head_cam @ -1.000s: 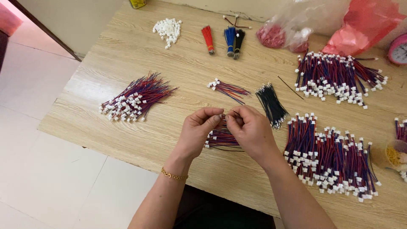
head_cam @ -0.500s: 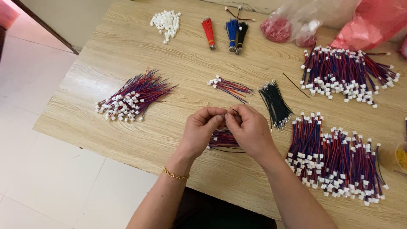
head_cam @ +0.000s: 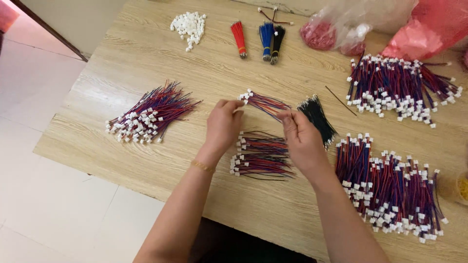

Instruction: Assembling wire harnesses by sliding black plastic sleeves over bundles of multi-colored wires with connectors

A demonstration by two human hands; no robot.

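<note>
The left hand (head_cam: 223, 122) pinches the white-connector end of a small wire bundle (head_cam: 263, 103); the right hand (head_cam: 301, 139) grips its other end; the bundle spans between them above the wooden table (head_cam: 146, 53). A stacked wire pile (head_cam: 259, 158) lies just below, between both wrists.

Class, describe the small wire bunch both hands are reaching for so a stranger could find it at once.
Start at the wooden table and find the left hand and right hand near its middle. Between their fingertips lies a small bunch of red and blue wires with white plugs at its left end. It is much thinner than the piles around it, and the neighbouring black wire bundle has no plugs.
</note>
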